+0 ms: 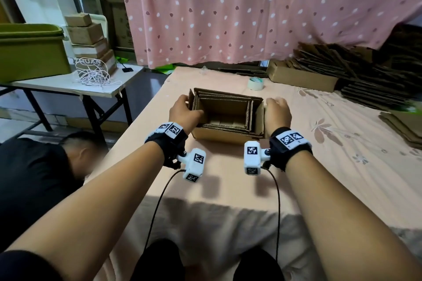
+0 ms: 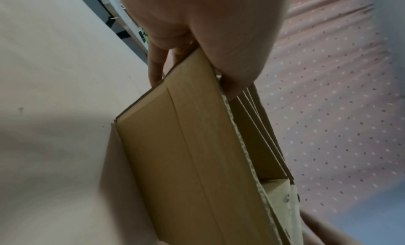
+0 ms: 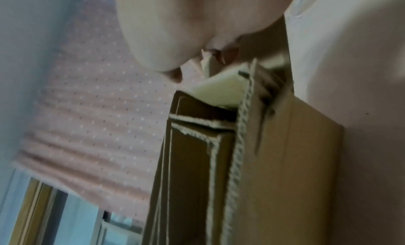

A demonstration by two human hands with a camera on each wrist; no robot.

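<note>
An open brown cardboard box (image 1: pixel 228 137) stands on the pink floral sheet (image 1: pixel 228 178), with smaller open boxes nested inside it. My left hand (image 1: pixel 182 109) grips its left wall, thumb inside and fingers outside; the left wrist view shows that hand (image 2: pixel 208 32) pinching the box (image 2: pixel 186 153) at its upper edge. My right hand (image 1: pixel 277 112) holds the right wall. In the right wrist view the right hand (image 3: pixel 186 23) has its fingers curled on the far top corner of the box (image 3: pixel 295 162).
A tape roll (image 1: pixel 255 83) lies behind the box. Flat cardboard stacks (image 1: pixel 365 75) and an open carton (image 1: pixel 301 77) fill the back right. A side table (image 1: pixel 68 85) at left carries a green bin (image 1: pixel 29 52), cord (image 1: pixel 93 74) and small boxes (image 1: pixel 89 36). Another person (image 1: pixel 34 178) crouches lower left.
</note>
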